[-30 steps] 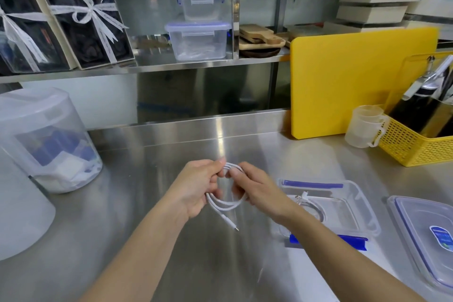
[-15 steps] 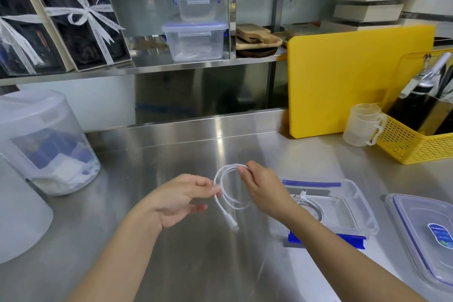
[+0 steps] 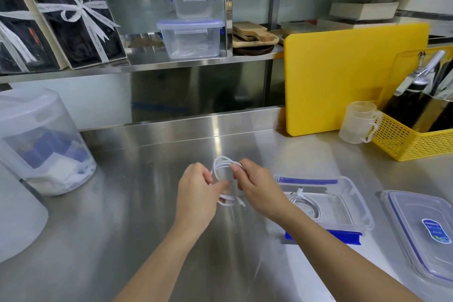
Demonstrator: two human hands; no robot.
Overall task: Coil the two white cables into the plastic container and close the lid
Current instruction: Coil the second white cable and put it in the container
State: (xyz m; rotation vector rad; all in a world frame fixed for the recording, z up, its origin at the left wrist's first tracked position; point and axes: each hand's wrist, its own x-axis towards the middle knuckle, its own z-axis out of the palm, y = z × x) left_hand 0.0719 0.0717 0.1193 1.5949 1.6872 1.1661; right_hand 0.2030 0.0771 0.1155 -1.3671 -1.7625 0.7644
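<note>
Left hand [image 3: 196, 193] and right hand [image 3: 257, 191] both pinch the looped white cable [image 3: 220, 163] above the tabletop [image 3: 122, 228], beside the open plastic container [image 3: 355, 193]. The other cable [image 3: 297, 197] lies inside, and the lid [image 3: 416, 240] sits apart to the right. Best to keep loops even and tuck the dangling plug in before lowering.

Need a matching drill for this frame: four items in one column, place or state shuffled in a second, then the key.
Items
1. hand-held white cable
2. open container
3. lid
4. yellow cutting board

Places or states
a. standing upright at the back of the counter
b. lying flat on the counter, far right
c. held in loops between left hand and right hand
d. just right of the hands, with a coiled cable inside

Pairs: 1-c, 2-d, 3-b, 4-a
</note>
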